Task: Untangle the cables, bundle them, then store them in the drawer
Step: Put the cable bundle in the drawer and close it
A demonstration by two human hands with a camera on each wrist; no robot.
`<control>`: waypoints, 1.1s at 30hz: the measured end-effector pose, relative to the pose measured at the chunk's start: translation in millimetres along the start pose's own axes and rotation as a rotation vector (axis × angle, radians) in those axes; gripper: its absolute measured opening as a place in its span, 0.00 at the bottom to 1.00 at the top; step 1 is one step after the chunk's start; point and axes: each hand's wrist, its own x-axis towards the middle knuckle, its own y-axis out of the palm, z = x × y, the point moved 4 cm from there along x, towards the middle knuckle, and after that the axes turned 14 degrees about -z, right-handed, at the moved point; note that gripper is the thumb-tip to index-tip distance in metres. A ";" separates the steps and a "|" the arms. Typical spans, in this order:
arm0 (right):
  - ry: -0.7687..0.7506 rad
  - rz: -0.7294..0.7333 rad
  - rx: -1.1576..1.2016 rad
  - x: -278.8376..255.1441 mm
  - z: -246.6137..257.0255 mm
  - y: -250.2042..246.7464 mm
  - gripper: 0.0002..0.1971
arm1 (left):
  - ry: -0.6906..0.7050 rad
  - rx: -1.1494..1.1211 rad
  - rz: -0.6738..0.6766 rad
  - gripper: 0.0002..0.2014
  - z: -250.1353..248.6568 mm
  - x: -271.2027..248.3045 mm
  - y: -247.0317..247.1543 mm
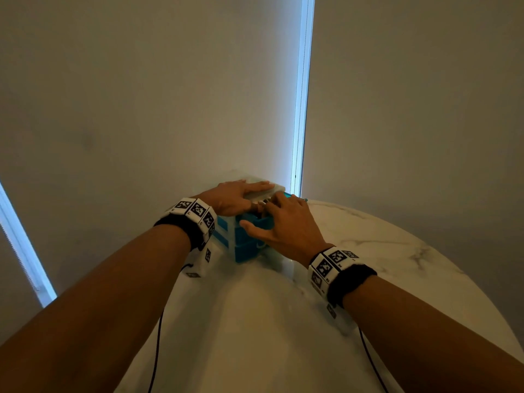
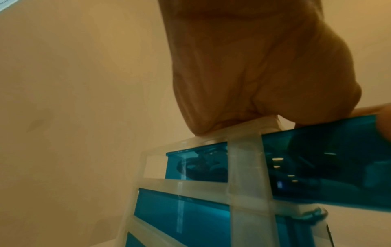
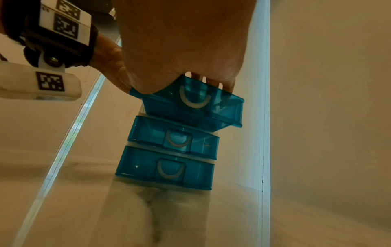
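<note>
On the marble table (image 1: 397, 251), left hand (image 1: 238, 198) flat atop the drawer unit (image 3: 169, 167), fingers (image 1: 259, 186) straight; right hand (image 1: 286, 225) over the pulled-out top drawer (image 3: 190, 107), fingers hidden.

Left hand (image 1: 236, 198) lies flat atop the drawer unit (image 1: 246, 248); right hand (image 1: 283, 222) reaches into its open top drawer (image 1: 261, 221).
</note>
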 end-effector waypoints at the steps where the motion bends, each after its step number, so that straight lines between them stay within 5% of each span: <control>1: -0.004 -0.018 -0.007 -0.2 0.2 -1.3 0.36 | 0.004 0.003 0.001 0.47 -2.8 -1.2 -1.2; 6: 0.036 -0.113 0.045 0.8 0.9 -5.2 0.34 | 0.008 0.016 -0.020 0.38 -11.1 -2.4 -6.2; 15: 0.009 0.056 0.024 11.0 2.5 -11.4 0.38 | 0.050 0.141 0.021 0.38 -23.3 1.5 -16.4; 21: 0.133 0.116 0.007 8.1 -45.9 -41.6 0.49 | -0.001 0.102 0.109 0.37 -27.2 -1.8 -21.4; 26: 0.084 0.226 0.114 -9.7 -53.9 -42.9 0.38 | -0.009 -0.107 0.116 0.31 -28.0 -5.2 -15.8; 30: -0.016 0.064 0.105 -5.3 -46.3 -65.2 0.31 | -0.007 -0.239 0.148 0.29 -35.3 -9.0 -13.0; 33: 0.072 0.002 0.205 -3.2 -49.2 -73.7 0.40 | 0.033 -0.201 0.167 0.27 -44.5 -11.1 -17.2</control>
